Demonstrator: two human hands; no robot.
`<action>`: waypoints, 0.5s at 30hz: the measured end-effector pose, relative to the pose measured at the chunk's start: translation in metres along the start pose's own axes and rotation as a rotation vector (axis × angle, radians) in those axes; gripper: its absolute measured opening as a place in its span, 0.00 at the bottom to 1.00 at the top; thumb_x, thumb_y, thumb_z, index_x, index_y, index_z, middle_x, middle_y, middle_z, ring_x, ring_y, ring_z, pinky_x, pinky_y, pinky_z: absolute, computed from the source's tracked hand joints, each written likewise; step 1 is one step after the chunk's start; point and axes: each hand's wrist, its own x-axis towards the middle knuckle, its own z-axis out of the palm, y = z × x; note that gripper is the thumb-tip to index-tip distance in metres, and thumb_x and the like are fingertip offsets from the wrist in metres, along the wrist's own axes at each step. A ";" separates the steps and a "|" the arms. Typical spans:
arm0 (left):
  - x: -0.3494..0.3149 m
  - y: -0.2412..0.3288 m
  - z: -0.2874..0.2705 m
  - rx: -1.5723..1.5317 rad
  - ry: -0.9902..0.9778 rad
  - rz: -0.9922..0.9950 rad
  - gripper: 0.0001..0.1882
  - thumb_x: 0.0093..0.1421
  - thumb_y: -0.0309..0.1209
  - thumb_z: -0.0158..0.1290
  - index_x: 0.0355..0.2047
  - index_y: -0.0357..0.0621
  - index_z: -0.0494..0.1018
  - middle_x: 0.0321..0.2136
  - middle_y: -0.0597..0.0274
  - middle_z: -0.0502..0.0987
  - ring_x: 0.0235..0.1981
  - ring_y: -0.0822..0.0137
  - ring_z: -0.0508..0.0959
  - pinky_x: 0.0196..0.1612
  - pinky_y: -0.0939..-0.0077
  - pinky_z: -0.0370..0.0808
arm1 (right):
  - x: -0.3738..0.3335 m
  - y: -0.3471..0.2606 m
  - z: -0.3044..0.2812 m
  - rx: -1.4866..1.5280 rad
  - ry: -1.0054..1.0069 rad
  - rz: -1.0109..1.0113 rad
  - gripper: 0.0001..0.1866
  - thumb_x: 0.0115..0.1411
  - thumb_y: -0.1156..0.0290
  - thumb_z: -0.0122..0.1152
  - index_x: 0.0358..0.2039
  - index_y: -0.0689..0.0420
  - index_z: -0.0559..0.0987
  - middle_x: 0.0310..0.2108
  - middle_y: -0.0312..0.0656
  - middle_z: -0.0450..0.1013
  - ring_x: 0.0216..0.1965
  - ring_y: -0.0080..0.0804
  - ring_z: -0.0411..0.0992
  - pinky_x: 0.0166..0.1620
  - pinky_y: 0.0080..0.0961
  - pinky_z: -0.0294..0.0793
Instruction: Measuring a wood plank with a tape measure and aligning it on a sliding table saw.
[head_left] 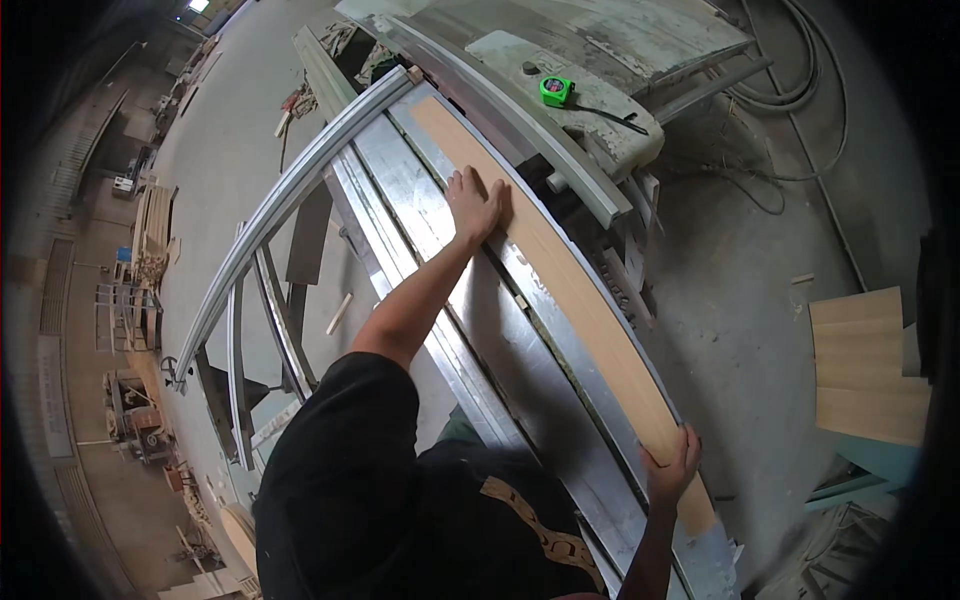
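Observation:
A long, narrow pale wooden board [570,285] lies flat along the metal saw table [510,335], close to its far edge. My left hand [475,205] rests on the upper part of the board with fingers spread, pressing rather than wrapping round it. Near the board's lower end, my right hand [672,468] grips across its width, thumb on the near side and fingers over the far side. The board's end shows just past that hand. Slots run lengthwise in the table beside the board.
A curved-looking aluminium fence [290,195] crosses the table's far end. Beyond the board stands a saw guard arm [620,125] with a green tape measure [556,91] on it. Hoses [800,90] lie at far right, wooden panels [868,365] at right. Stacked timber [152,230] lies left.

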 end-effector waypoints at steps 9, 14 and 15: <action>-0.015 0.023 0.006 0.081 -0.046 -0.049 0.41 0.71 0.53 0.42 0.72 0.33 0.52 0.72 0.30 0.51 0.76 0.38 0.47 0.77 0.49 0.39 | 0.004 -0.006 0.004 -0.077 0.037 0.019 0.45 0.41 0.62 0.82 0.60 0.59 0.71 0.60 0.52 0.68 0.61 0.58 0.67 0.61 0.55 0.69; -0.003 0.023 0.009 0.065 -0.087 -0.057 0.42 0.71 0.54 0.42 0.73 0.33 0.50 0.73 0.30 0.50 0.76 0.39 0.45 0.76 0.48 0.38 | 0.007 -0.008 0.008 -0.087 0.063 0.021 0.46 0.39 0.62 0.81 0.60 0.58 0.72 0.60 0.51 0.68 0.60 0.58 0.67 0.60 0.55 0.69; 0.001 0.020 0.010 0.060 -0.098 -0.062 0.43 0.71 0.54 0.42 0.73 0.34 0.49 0.73 0.30 0.50 0.76 0.39 0.45 0.76 0.47 0.38 | 0.011 -0.013 0.010 -0.096 0.056 0.045 0.45 0.40 0.61 0.81 0.60 0.58 0.72 0.59 0.51 0.69 0.59 0.57 0.68 0.59 0.55 0.69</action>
